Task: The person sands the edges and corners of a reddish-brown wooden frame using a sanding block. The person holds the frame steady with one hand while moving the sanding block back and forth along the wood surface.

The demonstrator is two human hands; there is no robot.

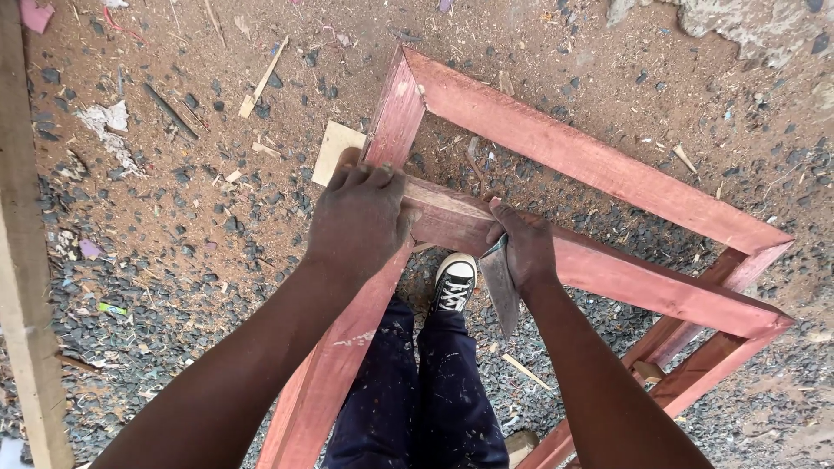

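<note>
A reddish wooden frame stands on the ground, held up against the person's legs. Its outer rails already meet at the far corner near the top of the view, and on the right two more rails come together at a pointed corner, so the outline looks largely assembled.

The left hand is closed over the near left rail where a cross rail meets it, fingers wrapped over the top and the thumb toward the joint. The right hand grips the cross rail just beside that joint and at the same time holds a flat grey blade, which hangs down below the rail toward the shoe. Whether the blade is a chisel or some other tool cannot be told.

As a judgement, the joint under the hands is the part in work: the cross rail sits against the left rail, but the hands hide whether it is seated flush or fastened. No nails or hammer show in view.

A pale offcut lies on the ground just beyond the frame's left rail, with splinters and chips scattered around. A pale plank runs along the left edge of the view, well apart from the frame.
</note>
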